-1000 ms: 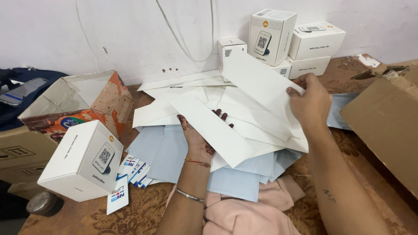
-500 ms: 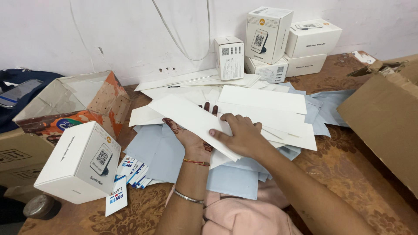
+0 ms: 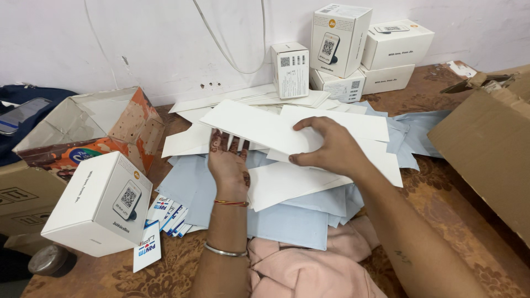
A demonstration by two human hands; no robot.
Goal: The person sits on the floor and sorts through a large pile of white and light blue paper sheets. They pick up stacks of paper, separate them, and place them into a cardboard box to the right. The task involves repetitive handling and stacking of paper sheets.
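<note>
One white envelope (image 3: pixel 259 128) is gripped by the right hand (image 3: pixel 331 150) and supported underneath by the open left hand (image 3: pixel 227 160).

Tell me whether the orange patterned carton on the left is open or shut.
Open: the orange patterned carton lies tipped, flaps spread, its pale inside showing.

Both forearms are bare with no sleeves in view, the left hand (image 3: pixel 228 164) marked with dark henna patterns on its back and fingers, its wrist wearing a thin red-and-gold thread bangle (image 3: pixel 231 202) and, further up, a plain silver metal bangle (image 3: pixel 224 251), while the right hand (image 3: pixel 330 149) wears nothing and its forearm bears a small dark tattoo (image 3: pixel 402 257).
</note>
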